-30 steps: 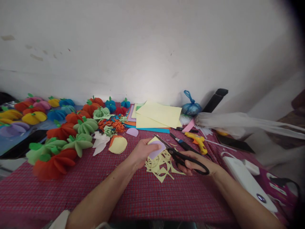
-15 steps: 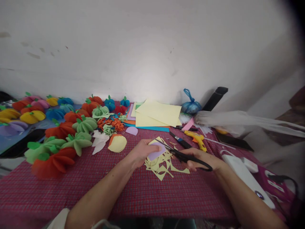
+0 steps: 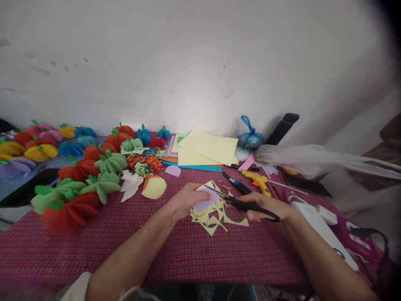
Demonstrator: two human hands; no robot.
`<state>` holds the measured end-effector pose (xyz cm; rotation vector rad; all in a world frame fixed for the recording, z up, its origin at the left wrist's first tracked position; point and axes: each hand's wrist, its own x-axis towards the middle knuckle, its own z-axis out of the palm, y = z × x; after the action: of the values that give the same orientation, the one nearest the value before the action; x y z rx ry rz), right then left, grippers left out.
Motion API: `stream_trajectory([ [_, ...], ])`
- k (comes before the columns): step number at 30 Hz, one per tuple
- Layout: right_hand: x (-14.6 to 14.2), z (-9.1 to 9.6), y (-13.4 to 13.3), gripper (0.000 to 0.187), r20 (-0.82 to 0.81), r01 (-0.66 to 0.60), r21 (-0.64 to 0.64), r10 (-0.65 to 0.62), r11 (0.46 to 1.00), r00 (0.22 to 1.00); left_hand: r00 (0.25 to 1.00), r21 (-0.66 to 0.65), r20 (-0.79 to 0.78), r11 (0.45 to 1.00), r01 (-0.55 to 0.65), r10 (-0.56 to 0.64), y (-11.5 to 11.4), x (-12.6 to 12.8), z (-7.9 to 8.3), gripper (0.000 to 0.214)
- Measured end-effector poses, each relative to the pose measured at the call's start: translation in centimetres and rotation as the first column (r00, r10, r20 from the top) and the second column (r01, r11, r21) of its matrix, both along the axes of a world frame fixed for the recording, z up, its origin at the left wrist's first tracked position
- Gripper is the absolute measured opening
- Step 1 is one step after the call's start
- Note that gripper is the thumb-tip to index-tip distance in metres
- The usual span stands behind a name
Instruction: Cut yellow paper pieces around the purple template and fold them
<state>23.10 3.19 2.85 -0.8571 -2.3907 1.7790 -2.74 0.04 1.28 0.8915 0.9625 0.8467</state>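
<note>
Thumb on top, the left hand [image 3: 190, 200] pinches a purple piece [image 3: 205, 203] against a yellow sheet [image 3: 211, 185], over yellow scraps [image 3: 210, 225] on a red checked tablecloth [image 3: 188, 259]. The right hand [image 3: 263, 205] – curled around the handles – holds black scissors [image 3: 239, 204], blades reaching across the yellow sheet beside the purple piece.

My bench [image 3: 194, 251] is spread with a red checked cloth [image 3: 46, 255]. At its left I have colourful pumpkin shapes [image 3: 70, 213] beside shredded scraps [image 3: 154, 163]; in the middle lie curled yellow offcuts [image 3: 211, 230], with stacked sheets [image 3: 209, 148] behind. Rightward rest a yellow glue gun [image 3: 255, 179] and a dark slab [image 3: 308, 186], perhaps a phone.
</note>
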Motion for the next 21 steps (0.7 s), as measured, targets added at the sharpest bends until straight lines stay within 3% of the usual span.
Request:
stream_trajectory([
  [21, 0.1, 2.2, -0.4, 0.055, 0.064, -0.034, 0.111, 0.027, 0.993, 0.998, 0.980, -0.024, -0.172, 0.995, 0.099, -0.102, 0.1, -0.1, -0.1, 0.022],
])
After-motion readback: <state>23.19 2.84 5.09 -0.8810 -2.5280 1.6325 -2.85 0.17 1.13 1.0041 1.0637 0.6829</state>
